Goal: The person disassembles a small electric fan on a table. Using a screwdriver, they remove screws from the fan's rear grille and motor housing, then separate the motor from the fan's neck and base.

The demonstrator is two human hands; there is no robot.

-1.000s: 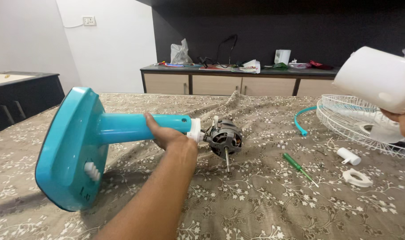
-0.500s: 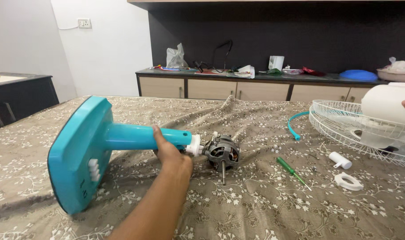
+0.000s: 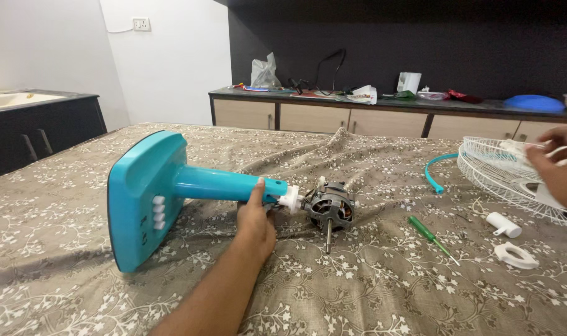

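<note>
A teal fan stand lies on its side on the patterned bedspread, its flat base at the left and its pole pointing right. A bare motor with its shaft pointing down hangs off the pole's white end. My left hand grips the pole close to that end. At the right edge my right hand is curled over a white motor cover, which rests in the white wire grille; most of the cover is hidden by the hand.
A green screwdriver, a small white cylinder and a white ring nut lie right of the motor. A teal rim strip curves beside the grille. A cluttered counter runs along the back wall, and a dark cabinet stands at the left.
My right hand has brought the white cover down from the air into the grille. My left hand slid slightly along the pole, and the stand has shifted to the right in view.
</note>
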